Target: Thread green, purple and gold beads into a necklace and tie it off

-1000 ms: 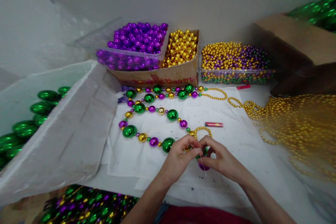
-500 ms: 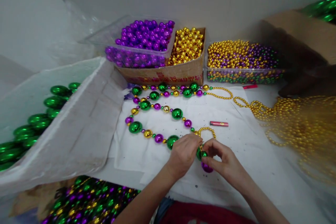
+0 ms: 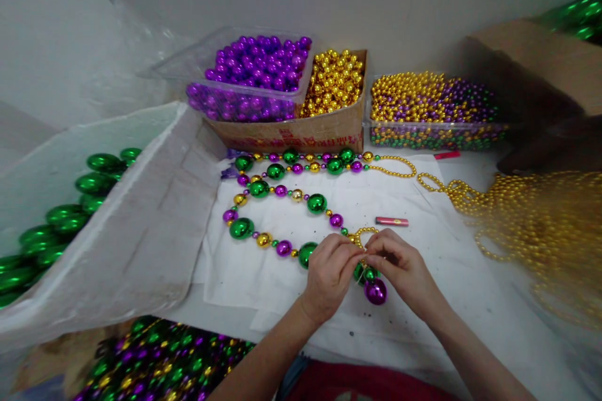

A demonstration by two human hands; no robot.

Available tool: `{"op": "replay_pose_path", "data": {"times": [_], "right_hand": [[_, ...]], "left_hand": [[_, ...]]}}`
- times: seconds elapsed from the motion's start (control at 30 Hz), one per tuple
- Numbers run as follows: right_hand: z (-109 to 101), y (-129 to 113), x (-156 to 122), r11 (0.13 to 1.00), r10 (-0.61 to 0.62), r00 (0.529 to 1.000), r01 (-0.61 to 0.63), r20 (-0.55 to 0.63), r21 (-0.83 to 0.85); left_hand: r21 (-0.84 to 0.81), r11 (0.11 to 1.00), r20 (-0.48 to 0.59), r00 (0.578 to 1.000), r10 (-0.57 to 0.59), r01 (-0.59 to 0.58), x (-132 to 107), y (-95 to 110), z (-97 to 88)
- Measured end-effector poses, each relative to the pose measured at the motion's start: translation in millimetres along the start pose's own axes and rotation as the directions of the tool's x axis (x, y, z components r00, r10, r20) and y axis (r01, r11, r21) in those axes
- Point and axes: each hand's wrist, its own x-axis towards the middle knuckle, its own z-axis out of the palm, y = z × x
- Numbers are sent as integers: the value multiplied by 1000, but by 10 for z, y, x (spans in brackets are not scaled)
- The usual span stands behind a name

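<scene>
A long strand of green, purple and gold beads [image 3: 277,200] lies coiled on a white cloth [image 3: 282,276]. My left hand [image 3: 329,276] and my right hand [image 3: 399,269] meet at its near end, both pinched on the thin thread. A large purple bead [image 3: 376,291] and a green bead [image 3: 367,274] hang on the thread just below my fingertips. A small loop of tiny gold beads [image 3: 369,233] lies right behind my hands.
A clear tub of purple beads [image 3: 254,69], a cardboard box of gold beads [image 3: 329,84] and a tub of small mixed beads [image 3: 427,106] stand at the back. Green balls [image 3: 61,213] fill a box left. Gold strands [image 3: 531,225] pile right. A red lighter [image 3: 391,222] lies nearby.
My hands have risen slightly toward the gold loop. The purple bead now hangs free below my fingers instead of under my right hand.
</scene>
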Motion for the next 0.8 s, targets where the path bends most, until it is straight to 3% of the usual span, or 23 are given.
{"op": "replay_pose_path", "data": {"times": [0.07, 0.17, 0.3, 0.4, 0.43, 0.47, 0.53, 0.6, 0.63, 0.7, 0.8], "right_hand": [[-11, 9, 1, 997, 40, 999, -40, 3, 64], [-59, -25, -23, 946, 211, 976, -217, 50, 243], [-222, -115, -58, 723, 398, 906, -405, 141, 560], [-352, -76, -82, 519, 412, 891, -402, 191, 754], [-374, -35, -92, 464, 404, 889, -403, 217, 788], [-381, 13, -102, 425, 392, 888, -407, 241, 808], [-351, 111, -121, 402, 373, 885, -425, 278, 811], [-286, 176, -137, 425, 381, 881, -436, 280, 794], [-252, 190, -144, 437, 388, 879, -440, 277, 785], [-198, 186, -156, 460, 391, 881, -439, 268, 772], [-170, 147, -177, 513, 379, 896, -411, 231, 754]], "left_hand": [[-7, 1000, 16, 1000, -6, 6, 8, 16, -5], [-22, 1000, 53, 998, -14, 15, 21, 32, -22], [-36, 999, 92, 995, -31, 34, 20, 12, -102], [-181, 960, 202, 963, -177, 214, -13, -6, -168], [-298, 894, 261, 929, -262, 336, -31, -6, -176], [-438, 769, 335, 878, -342, 467, -52, 0, -175], [-677, 368, 488, 763, -424, 637, -97, 20, -144], [-776, -4, 581, 713, -392, 630, -135, 42, -90], [-788, -111, 600, 713, -364, 606, -148, 50, -61], [-794, -197, 606, 722, -335, 575, -162, 53, -9], [-790, -167, 606, 708, -363, 590, -157, 36, 38]]}}
